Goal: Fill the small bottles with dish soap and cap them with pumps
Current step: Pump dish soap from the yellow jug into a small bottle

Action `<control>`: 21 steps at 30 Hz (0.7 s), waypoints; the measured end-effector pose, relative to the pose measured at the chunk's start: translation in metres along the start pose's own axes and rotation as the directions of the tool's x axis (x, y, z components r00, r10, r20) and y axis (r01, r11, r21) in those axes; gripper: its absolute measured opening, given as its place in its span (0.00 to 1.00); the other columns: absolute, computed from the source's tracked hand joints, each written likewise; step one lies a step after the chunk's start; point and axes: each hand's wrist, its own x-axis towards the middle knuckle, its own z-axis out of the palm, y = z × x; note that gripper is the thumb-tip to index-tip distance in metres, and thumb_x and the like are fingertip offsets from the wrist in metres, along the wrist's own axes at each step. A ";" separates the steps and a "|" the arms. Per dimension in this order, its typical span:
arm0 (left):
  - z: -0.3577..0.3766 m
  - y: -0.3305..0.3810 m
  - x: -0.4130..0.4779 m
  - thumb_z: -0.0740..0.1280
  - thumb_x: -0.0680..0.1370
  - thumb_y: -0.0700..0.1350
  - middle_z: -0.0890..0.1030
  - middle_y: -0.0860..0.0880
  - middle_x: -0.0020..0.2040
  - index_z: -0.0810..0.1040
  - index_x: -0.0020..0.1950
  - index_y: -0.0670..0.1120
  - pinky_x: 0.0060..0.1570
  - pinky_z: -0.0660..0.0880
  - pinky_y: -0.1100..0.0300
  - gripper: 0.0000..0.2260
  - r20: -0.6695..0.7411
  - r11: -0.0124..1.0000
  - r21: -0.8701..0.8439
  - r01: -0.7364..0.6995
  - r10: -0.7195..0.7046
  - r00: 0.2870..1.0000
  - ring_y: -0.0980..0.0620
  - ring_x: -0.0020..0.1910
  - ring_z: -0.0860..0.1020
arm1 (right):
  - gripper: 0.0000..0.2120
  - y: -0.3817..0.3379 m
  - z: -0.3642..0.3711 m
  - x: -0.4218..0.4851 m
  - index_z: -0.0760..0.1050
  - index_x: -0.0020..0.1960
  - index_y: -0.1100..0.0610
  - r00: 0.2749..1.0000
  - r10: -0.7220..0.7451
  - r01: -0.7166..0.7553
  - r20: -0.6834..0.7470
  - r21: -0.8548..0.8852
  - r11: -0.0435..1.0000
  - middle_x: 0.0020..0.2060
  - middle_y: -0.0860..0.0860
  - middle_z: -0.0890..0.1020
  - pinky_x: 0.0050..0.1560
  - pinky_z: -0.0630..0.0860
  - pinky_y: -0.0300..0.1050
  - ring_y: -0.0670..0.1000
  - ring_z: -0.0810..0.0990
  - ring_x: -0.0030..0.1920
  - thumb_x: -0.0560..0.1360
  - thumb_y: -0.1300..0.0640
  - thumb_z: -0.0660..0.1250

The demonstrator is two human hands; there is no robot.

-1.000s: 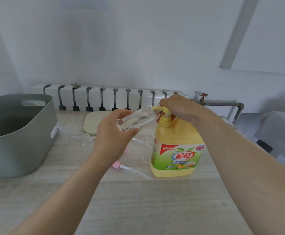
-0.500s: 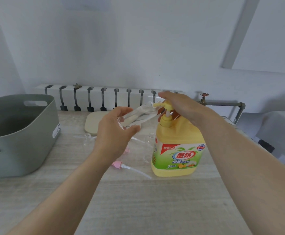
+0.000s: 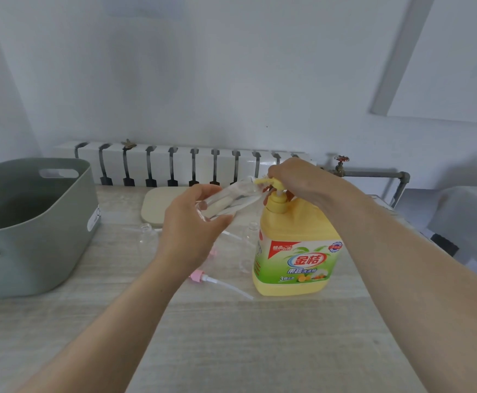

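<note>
Small clear bottle (image 3: pixel 229 201): held tilted above the table (image 3: pixel 231 336), mouth at the nozzle of the yellow pump head (image 3: pixel 263 181); left hand (image 3: pixel 192 236) wrapped round its body. Dish soap jug (image 3: pixel 297 251): upright, right hand (image 3: pixel 297 177) curled over the pump head. Pink pump (image 3: pixel 199 276): lying left of the jug. Grey tub (image 3: pixel 33 222): far left.

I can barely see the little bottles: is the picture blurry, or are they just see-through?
Head view: mostly see-through; the bottle in the left hand and an empty bottle beyond it are clear plastic against a pale table under soft, even light, while the soap jug label reads sharply.
</note>
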 end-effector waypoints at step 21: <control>-0.001 -0.007 -0.005 0.78 0.69 0.44 0.80 0.59 0.52 0.78 0.58 0.55 0.44 0.75 0.66 0.20 0.090 0.956 -0.208 0.208 -0.193 0.977 0.58 0.51 0.79 | 0.41 0.002 -0.005 -0.012 0.85 0.43 0.51 1.000 0.014 -0.017 0.028 0.119 0.993 0.39 0.51 0.86 0.63 0.69 0.56 0.55 0.81 0.49 0.68 0.22 0.45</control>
